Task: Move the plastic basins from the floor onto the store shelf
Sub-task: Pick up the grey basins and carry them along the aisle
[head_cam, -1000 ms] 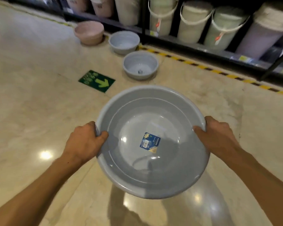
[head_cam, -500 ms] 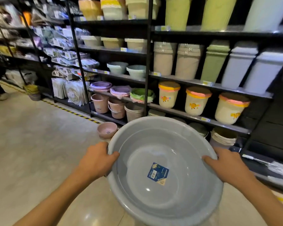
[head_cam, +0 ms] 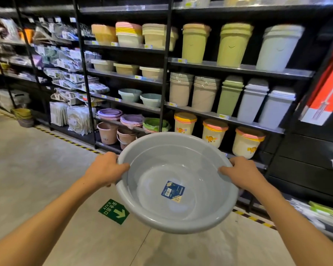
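My left hand (head_cam: 106, 168) is clamped on the left rim of the grey basin (head_cam: 178, 208), thumb hooked over the lip and lying inside, the other fingers wrapped under the edge. My right hand (head_cam: 242, 174) grips the opposite rim the same way, thumb pointing in along the lip. The basin hangs between them in the air, clear of the floor (head_cam: 27, 169), tipped so its open mouth faces me, with a blue label (head_cam: 173, 191) stuck inside near the bottom. Below its left edge a green exit sign (head_cam: 114, 211) with an arrow lies flat on the floor. Beyond the basin stands the black store shelf (head_cam: 238, 69), its levels crowded with pale bins, lidded buckets and stacked bowls, and a yellow-and-black striped line (head_cam: 65, 140) runs along its foot.
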`<state>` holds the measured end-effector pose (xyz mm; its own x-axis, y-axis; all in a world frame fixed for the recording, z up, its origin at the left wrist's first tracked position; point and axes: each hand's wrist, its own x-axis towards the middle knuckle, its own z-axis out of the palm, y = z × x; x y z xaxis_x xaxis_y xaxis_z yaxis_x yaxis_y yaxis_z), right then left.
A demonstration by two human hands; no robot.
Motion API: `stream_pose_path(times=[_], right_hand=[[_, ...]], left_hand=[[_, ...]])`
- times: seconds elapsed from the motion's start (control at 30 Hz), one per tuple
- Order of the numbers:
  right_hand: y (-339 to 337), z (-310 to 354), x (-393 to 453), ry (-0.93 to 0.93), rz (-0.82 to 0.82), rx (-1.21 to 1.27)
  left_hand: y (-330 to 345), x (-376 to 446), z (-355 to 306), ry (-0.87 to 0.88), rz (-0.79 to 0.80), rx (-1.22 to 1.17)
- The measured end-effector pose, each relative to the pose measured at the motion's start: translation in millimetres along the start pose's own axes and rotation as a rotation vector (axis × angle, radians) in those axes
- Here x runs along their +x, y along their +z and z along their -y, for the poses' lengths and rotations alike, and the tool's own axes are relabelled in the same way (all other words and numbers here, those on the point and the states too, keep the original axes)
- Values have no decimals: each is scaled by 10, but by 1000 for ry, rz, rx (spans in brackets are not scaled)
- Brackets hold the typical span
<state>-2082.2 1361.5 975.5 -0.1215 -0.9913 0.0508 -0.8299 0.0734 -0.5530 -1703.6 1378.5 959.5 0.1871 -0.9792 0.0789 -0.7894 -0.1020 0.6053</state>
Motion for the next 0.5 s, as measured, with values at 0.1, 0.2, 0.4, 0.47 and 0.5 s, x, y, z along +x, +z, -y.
stream_pose_path(times=[0.1, 0.2, 0.4, 0.47, 0.5], right_hand=[[53, 54, 21, 6, -7, 14], [121, 108, 85, 22, -20, 19], [418, 162, 295, 74, -17, -4], [530, 147, 340, 98, -35, -6], [586, 130, 367, 105, -41, 0]], left_hand=[[-24, 68, 38, -8, -7, 10], [-42, 166, 102, -7, 4, 11], [73, 422, 276, -6, 42, -16], [151, 498, 358, -9, 67, -30], [199, 534, 400, -20, 79, -31]])
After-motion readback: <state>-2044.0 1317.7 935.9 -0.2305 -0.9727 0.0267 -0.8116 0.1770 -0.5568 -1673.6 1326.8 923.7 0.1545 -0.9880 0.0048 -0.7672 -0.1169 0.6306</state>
